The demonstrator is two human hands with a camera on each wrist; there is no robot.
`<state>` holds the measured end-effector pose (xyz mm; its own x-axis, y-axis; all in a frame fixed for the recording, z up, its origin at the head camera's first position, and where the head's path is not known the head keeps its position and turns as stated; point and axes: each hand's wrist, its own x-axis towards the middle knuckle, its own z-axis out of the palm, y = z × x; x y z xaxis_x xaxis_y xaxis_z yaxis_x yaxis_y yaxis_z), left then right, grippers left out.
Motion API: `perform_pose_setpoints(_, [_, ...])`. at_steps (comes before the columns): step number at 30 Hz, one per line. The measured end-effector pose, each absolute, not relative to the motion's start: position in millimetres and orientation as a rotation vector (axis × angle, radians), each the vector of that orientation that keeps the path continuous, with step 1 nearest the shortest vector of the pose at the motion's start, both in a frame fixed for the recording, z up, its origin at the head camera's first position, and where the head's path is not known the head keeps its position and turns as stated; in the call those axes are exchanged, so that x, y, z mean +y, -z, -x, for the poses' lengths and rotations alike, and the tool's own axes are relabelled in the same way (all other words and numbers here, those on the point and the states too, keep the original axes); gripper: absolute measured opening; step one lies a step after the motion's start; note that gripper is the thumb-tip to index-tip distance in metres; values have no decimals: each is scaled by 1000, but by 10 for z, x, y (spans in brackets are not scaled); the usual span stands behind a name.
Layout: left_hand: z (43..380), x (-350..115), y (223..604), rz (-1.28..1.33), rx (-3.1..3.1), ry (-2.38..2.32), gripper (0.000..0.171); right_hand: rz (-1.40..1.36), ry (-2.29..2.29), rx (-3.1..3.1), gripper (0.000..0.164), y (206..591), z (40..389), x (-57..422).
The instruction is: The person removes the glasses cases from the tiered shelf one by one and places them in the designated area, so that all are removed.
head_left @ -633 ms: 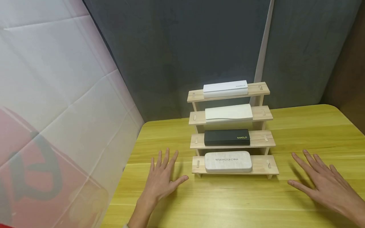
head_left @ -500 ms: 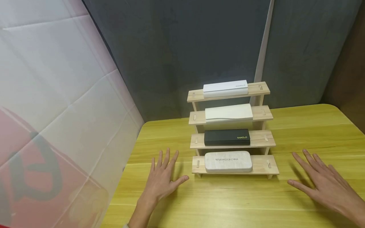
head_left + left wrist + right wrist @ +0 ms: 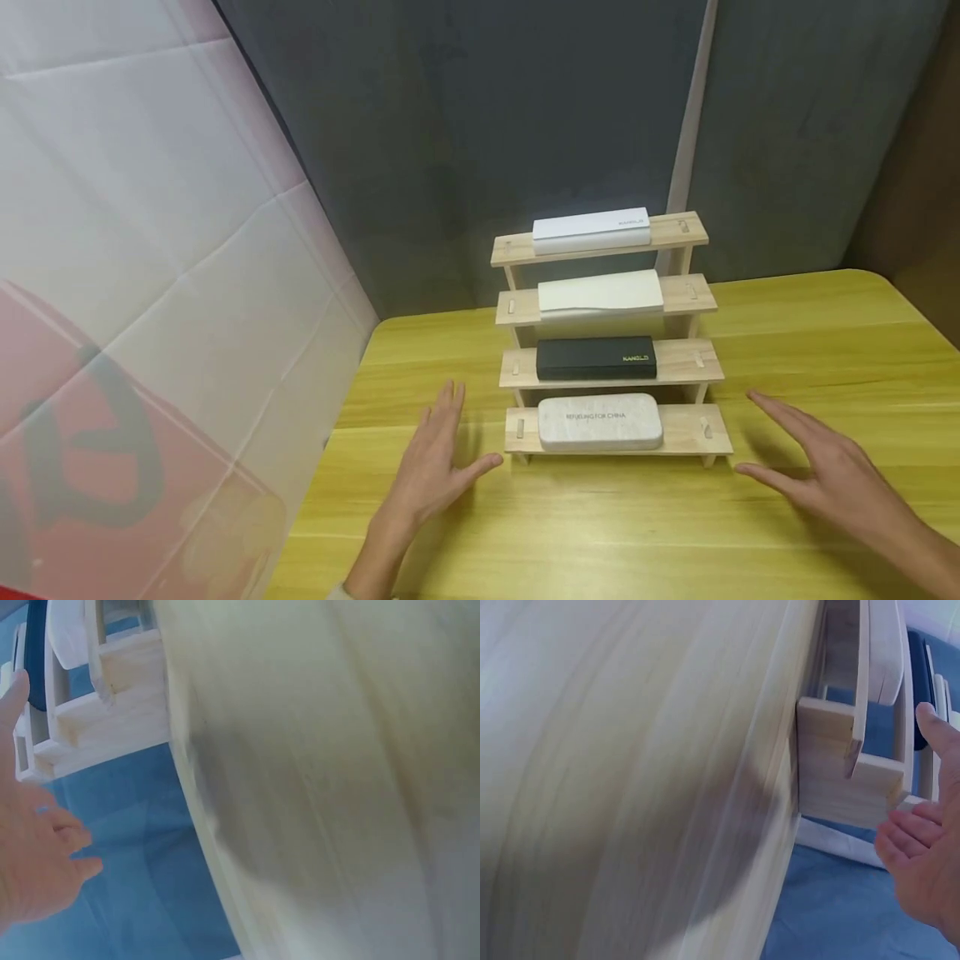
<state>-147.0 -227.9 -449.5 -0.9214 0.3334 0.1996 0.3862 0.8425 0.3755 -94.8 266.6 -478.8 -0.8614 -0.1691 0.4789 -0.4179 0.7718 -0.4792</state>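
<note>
A stepped wooden rack (image 3: 693, 428) stands on the table, one case on each tier. On the lowest lies a pale marbled case (image 3: 600, 423) lettered "REFUELING FOR CHINA". Above it sit a black case (image 3: 596, 358), a cream flap case (image 3: 600, 295) and, on top, a white case (image 3: 591, 231). My left hand (image 3: 431, 475) hovers left of the rack's lowest tier, fingers straight and thumb pointing toward it. On the other side my right hand (image 3: 828, 471) is held with extended fingers and thumb facing the rack. Both hands are apart from the rack and hold nothing.
The yellow wood-grain table (image 3: 600, 533) reaches back to a dark grey curtain (image 3: 487, 150). A pale printed fabric wall (image 3: 187, 208) borders the left side. At the far right stands a brown panel (image 3: 918, 200).
Both hands have turned from palms down to palms facing inward, their fingers drawn closer together. The right hand has shifted slightly left toward the rack. The rack and cases stay put.
</note>
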Motion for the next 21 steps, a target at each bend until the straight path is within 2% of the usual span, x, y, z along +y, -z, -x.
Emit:
perform_pose_setpoints(9, [1484, -2149, 4450, 518, -2908, 976, 118, -562, -973, -2396, 101, 4774, 985, 2467])
perform_pose_setpoints(21, [1574, -1947, 4540, 517, -2820, 1356, 112, -609, -1267, -2436, 85, 4798, 1115, 2214])
